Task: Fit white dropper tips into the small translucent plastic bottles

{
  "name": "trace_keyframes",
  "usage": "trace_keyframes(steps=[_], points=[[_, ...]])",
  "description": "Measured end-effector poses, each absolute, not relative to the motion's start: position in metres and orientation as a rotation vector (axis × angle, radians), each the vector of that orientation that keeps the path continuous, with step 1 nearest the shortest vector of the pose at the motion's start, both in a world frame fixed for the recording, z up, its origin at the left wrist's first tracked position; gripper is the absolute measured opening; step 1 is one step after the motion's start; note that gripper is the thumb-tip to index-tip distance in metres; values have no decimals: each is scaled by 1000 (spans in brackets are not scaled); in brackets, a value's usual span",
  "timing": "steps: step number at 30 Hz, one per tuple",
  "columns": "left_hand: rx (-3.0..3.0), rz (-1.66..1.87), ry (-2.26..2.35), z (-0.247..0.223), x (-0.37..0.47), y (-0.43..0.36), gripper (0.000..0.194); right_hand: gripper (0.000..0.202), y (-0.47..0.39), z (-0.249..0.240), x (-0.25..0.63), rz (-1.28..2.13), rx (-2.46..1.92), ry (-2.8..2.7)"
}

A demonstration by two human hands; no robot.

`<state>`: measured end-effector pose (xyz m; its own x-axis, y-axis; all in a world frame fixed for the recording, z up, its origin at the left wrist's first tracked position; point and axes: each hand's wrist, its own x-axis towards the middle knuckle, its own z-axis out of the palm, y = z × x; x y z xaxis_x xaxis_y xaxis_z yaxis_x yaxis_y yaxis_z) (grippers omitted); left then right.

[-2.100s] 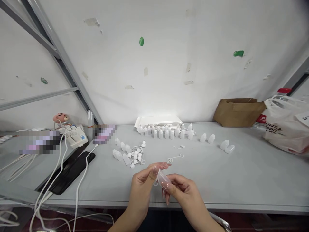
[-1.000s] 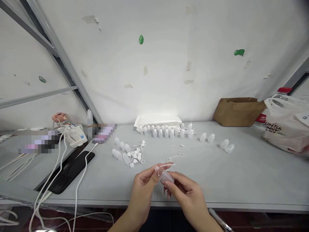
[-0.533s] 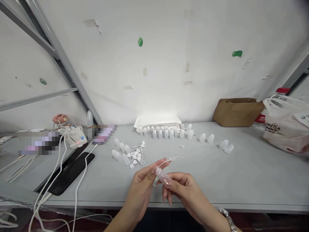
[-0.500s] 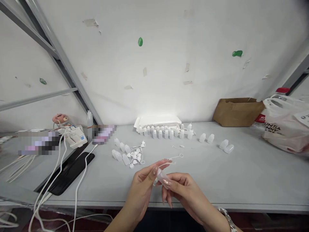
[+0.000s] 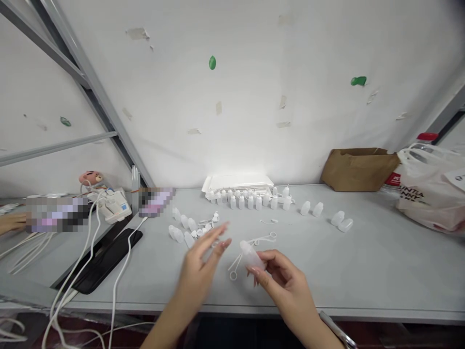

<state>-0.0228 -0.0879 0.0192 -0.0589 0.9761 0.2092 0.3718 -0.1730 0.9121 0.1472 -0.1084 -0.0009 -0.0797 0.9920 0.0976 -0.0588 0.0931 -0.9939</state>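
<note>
Between the thumb and fingers of my right hand [image 5: 281, 276] is a small translucent plastic squeeze bottle [image 5: 251, 255], tilted with its neck up and to the left. My left hand [image 5: 199, 264] is off the bottle, its fingers stretched apart and a little blurred, and nothing shows in it. Just beyond its fingertips lies a pile of small white caps [image 5: 199, 232], partly hidden by the hand. Thin white straps with ring ends [image 5: 233, 275] lie on the table around the held bottle. Left of the caps, several translucent bottles [image 5: 178, 235] lie loose.
Rows of upright bottles [image 5: 250, 202] stand before a white tray [image 5: 240, 182] at the wall. More bottles [image 5: 317, 209] are to the right. A cardboard box [image 5: 358, 169] and plastic bag [image 5: 428, 189] are far right. A black phone [image 5: 103, 261] and cables lie left. Another person's hand [image 5: 14, 223] shows far left.
My left hand has let go of the bottle and moved left toward the caps, opening. White straps now lie on the table beneath the bottle. Another person's hand has appeared far left.
</note>
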Motion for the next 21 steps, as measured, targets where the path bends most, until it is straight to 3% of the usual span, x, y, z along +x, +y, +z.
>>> trace_keyframes(steps=[3, 7, 14, 21], points=[[1844, 1223, 2077, 22, -68, -73, 42, 22, -104, 4, 154, 1173, -1079, -1272], [1765, 926, 2380, 29, -115, -65, 41, 23, -102, 9, 158, 1142, -1109, -1297], [1804, 656, 2096, 26, -96, -68, 22, 22, -103, 5, 156, 1134, -1103, -1357], [1818, 400, 2191, 15, -71, -64, 15, 20, -103, 4, 157, 1115, -1106, -1391]])
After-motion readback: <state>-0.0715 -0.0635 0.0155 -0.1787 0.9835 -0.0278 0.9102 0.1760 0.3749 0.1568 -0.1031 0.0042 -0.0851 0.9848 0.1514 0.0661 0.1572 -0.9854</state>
